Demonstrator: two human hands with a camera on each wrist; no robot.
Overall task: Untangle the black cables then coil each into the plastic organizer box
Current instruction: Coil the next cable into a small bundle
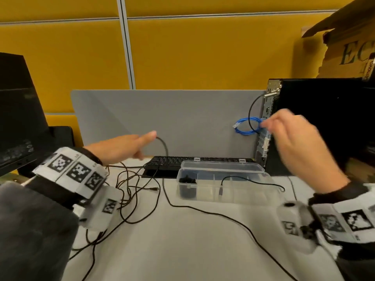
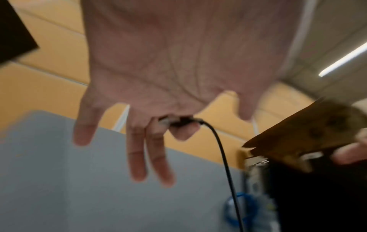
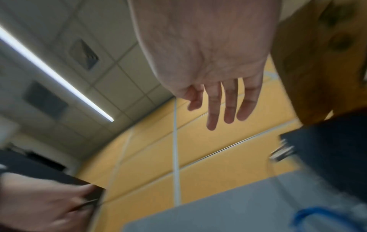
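A black cable [image 1: 213, 214] trails across the white desk [image 1: 192, 250], its plug end lifted above the keyboard [image 1: 172, 162] and pinched between thumb and forefinger of the left hand [image 1: 121, 148], whose other fingers [image 2: 137, 158] stay straight. More black cables [image 1: 132, 191] lie tangled at the left. The clear organizer box [image 1: 223, 185] stands open just in front of the keyboard, one thin cable [image 1: 253, 179] draped in it. The right hand [image 1: 300, 147] hovers raised, its grip relaxed and empty, near a blue cable coil [image 1: 246, 126].
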